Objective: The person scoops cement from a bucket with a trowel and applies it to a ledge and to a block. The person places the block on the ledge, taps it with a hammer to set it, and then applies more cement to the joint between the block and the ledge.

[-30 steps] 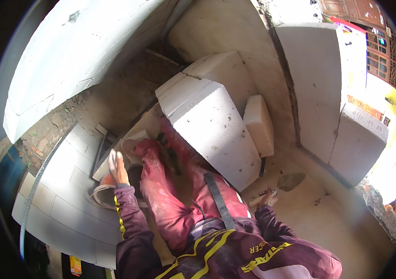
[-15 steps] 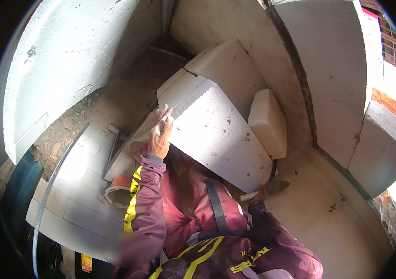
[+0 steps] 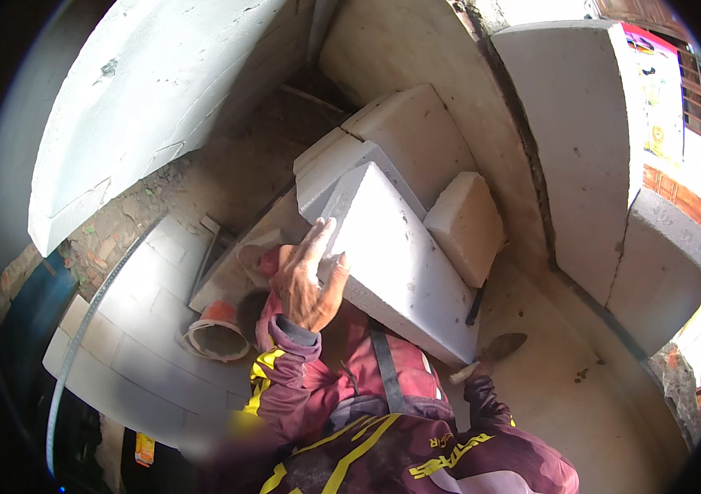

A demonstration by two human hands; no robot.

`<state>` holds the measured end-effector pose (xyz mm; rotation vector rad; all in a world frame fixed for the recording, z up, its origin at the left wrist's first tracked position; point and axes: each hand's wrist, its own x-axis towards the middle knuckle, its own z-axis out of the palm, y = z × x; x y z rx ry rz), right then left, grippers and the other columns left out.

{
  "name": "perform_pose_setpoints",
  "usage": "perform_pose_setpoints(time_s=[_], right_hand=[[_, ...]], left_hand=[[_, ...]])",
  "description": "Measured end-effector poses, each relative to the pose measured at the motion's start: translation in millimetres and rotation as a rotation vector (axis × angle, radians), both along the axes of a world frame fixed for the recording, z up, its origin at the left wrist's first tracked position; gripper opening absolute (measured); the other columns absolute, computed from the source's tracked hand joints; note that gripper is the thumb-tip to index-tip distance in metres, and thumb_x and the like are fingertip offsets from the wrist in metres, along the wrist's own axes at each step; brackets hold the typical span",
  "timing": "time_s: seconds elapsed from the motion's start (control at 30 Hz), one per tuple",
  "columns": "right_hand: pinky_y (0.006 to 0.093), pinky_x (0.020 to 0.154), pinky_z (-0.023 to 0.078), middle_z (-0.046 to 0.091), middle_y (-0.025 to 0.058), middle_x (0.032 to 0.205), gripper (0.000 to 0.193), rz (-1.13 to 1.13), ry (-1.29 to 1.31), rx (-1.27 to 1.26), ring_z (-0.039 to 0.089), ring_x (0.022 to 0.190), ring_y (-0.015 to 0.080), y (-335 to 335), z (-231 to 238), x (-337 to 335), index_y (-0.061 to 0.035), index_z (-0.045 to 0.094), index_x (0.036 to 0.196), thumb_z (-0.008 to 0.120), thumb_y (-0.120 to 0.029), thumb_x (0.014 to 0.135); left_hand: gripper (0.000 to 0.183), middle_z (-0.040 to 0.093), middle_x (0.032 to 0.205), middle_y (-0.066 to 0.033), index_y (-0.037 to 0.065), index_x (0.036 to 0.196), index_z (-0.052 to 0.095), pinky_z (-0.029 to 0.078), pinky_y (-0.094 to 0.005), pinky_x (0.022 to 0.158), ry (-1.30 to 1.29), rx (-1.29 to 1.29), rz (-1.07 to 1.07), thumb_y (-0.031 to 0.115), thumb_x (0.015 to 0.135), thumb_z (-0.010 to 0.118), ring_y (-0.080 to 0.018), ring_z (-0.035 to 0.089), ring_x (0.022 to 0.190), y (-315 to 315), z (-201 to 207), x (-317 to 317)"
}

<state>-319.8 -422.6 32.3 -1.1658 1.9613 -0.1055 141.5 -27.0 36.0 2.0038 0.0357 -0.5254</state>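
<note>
A large white lightweight concrete block (image 3: 408,259) leans in front of my legs, its left end raised toward me. My left hand (image 3: 311,288) grips that end, fingers along the edge and thumb on the near side. My right hand (image 3: 480,382), low by the block's right corner, is closed round a trowel (image 3: 505,345) with a pale handle; its rounded blade points right. Behind the held block stand other white blocks (image 3: 412,123). A smaller block piece (image 3: 467,229) rests against them on the right, with a dark bar (image 3: 475,305) below it.
Left of my legs a reddish bucket (image 3: 217,331) stands beside pale paving blocks (image 3: 149,329). A hose-like strip (image 3: 79,350) curves along the far left. Tall white block walls rise on the left (image 3: 145,90) and right (image 3: 568,156). Rubble (image 3: 108,247) lies under the left wall.
The held block has come away from the blocks behind it and tilted toward me. My left hand has moved with its end. My right hand still has the trowel; the whole view has shifted slightly.
</note>
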Motion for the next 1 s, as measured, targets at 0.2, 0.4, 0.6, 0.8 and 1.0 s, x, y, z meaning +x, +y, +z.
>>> perform_pose_setpoints(time_s=[0.2, 0.4, 0.6, 0.8, 1.0], right_hand=[[0.0475, 0.08, 0.052, 0.06, 0.0111, 0.1, 0.037, 0.042, 0.263, 0.055, 0.061, 0.09, 0.0297, -32, 26, 43, -0.0065, 0.06, 0.115, 0.063, -0.038, 0.095], [0.0467, 0.079, 0.052, 0.059, 0.0095, 0.097, 0.038, 0.258, 0.119, -0.123, 0.06, 0.087, 0.0283, -12, 31, 70, -0.0046, 0.059, 0.112, 0.064, -0.038, 0.095], [0.0434, 0.073, 0.051, 0.059, 0.009, 0.09, 0.035, 0.426, 0.16, -0.152, 0.059, 0.079, 0.0261, -13, 52, 99, -0.0039, 0.059, 0.11, 0.064, -0.035, 0.095], [0.0401, 0.067, 0.05, 0.058, 0.0084, 0.084, 0.033, 0.719, 0.282, -0.188, 0.058, 0.072, 0.024, 19, 101, 142, -0.0032, 0.058, 0.108, 0.064, -0.032, 0.095], [0.0369, 0.061, 0.049, 0.057, 0.0079, 0.077, 0.03, 1.258, 0.365, -0.223, 0.058, 0.065, 0.0218, 78, 151, 258, -0.0025, 0.058, 0.107, 0.064, -0.029, 0.094]], left_hand=[[0.052, 0.065, 0.126, -0.0221, 0.001, 0.13, 0.062, 0.04, -0.0396, 0.091, -0.109, 0.067, -0.062, 0.027, 0.086, 0.069, -0.0325, 0.061, 0.117, -22, 13, 25], [0.031, 0.073, 0.109, -0.0147, 0.005, 0.109, 0.072, 0.051, -0.0371, 0.08, -0.201, 0.048, 0.188, 0.019, 0.083, 0.076, -0.0295, 0.069, 0.093, -34, 19, 31], [0.03, 0.067, 0.101, -0.0099, 0.009, 0.105, 0.071, 0.054, -0.0407, 0.081, -0.119, 0.105, 0.118, 0.032, 0.086, 0.072, -0.0289, 0.062, 0.099, -73, 16, 55], [0.039, 0.065, 0.122, -0.0108, 0.011, 0.121, 0.067, 0.052, -0.0412, 0.093, -0.134, -0.163, 0.177, 0.033, 0.089, 0.07, -0.0308, 0.058, 0.114, -40, -2, 25], [0.046, 0.068, 0.121, -0.013, 0.0, 0.13, 0.06, 0.055, -0.0325, 0.087, 0.155, -0.468, 0.836, 0.024, 0.093, 0.071, -0.0196, 0.067, 0.106, 102, -86, -103]])
